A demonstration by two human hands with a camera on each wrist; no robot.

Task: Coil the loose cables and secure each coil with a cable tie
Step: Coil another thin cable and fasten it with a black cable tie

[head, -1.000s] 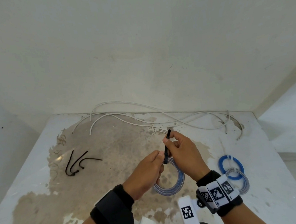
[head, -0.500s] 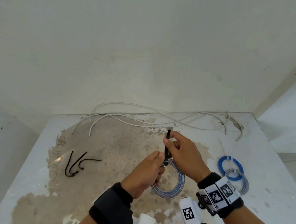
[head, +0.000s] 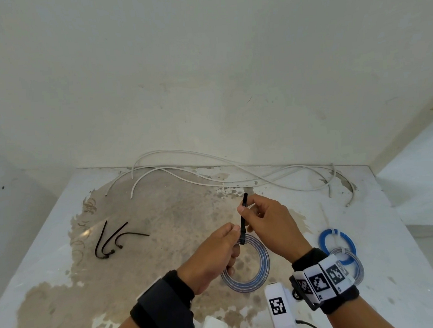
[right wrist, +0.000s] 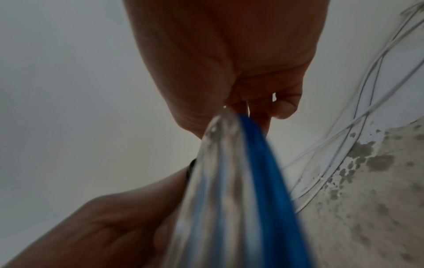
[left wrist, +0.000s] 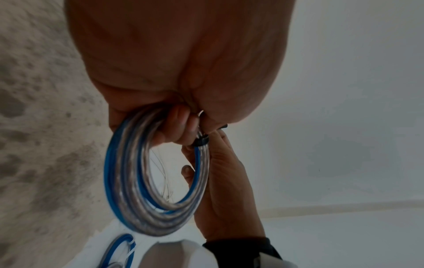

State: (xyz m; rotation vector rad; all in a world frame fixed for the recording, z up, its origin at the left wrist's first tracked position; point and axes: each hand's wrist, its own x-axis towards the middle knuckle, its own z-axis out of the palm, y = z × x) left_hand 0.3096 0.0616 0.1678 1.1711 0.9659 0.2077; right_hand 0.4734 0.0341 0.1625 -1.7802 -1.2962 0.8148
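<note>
Left hand held the blue-and-clear plastic cable coil above the stained white tabletop, fingers curled round the top of the bundle right where the black nylon cable tie wrapped it. Right hand pinched the tie's free tail between thumb and forefinger, tail pointing up and away from the coil. The left wrist view showed several turns stacked together, tie head snug against the strands just past the gripping fingertips. Judgement: the coil is light, and its springy jacket likely wants to fan open, so the hold belongs at the tie point with all turns pinched together, not on a single strand. The clear jacket looked smooth, probably slippery, so a full wrap beats a fingertip pinch. The tie looked stiff along its length but bendy; pulling straight out from the head should ratchet it without twisting the bundle. Grip the tail close to the head for control. Two finished coils, a blue wire coil and a grey-clear wire coil, lay to the right, touching or overlapping. Loose white cables lay uncoiled along the back wall, and spare black cable ties lay at left, well apart from the hands.
</note>
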